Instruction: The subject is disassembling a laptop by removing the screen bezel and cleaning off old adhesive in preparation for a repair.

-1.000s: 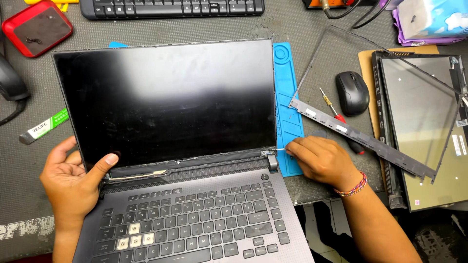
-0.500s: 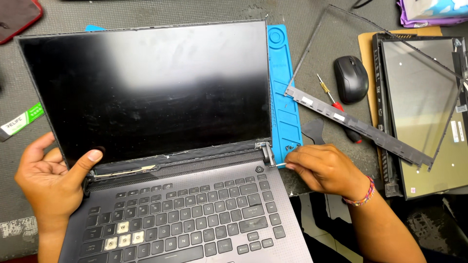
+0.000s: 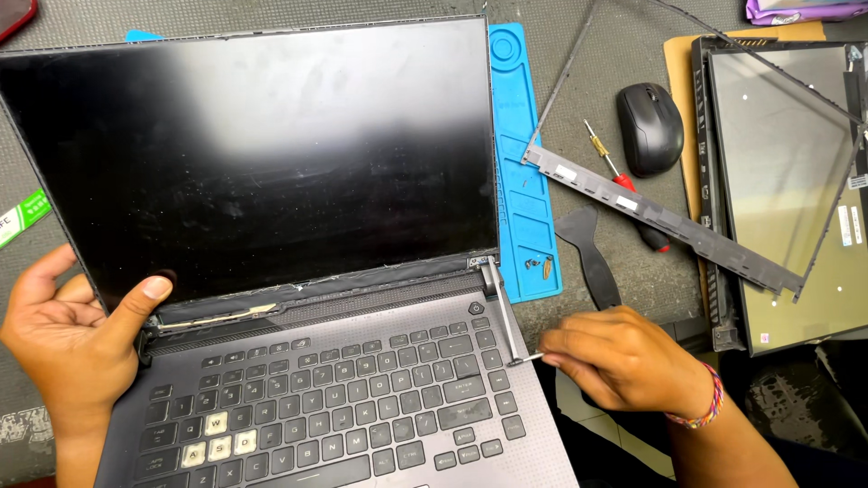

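An open grey laptop (image 3: pixel 362 398) fills the middle, its dark screen panel (image 3: pixel 253 154) without a bezel. My left hand (image 3: pixel 72 334) grips the panel's lower left corner, thumb pressed on the glass. My right hand (image 3: pixel 624 366) is beside the base's right edge, pinching a thin metal tool (image 3: pixel 532 359). A narrow grey strip (image 3: pixel 502 312) runs from the right hinge down to the tool's tip.
A blue work mat (image 3: pixel 524 163) with small screws (image 3: pixel 539 265) lies right of the screen. Beyond it are a black pry tool (image 3: pixel 592 253), a red-handled screwdriver (image 3: pixel 624 185), a black mouse (image 3: pixel 649 126), a loose bezel frame (image 3: pixel 660 217) and another display panel (image 3: pixel 787 181).
My right hand has drawn back from the right hinge toward me, and the grey strip now stretches from hinge to tool. The view has moved closer. My left hand stays put.
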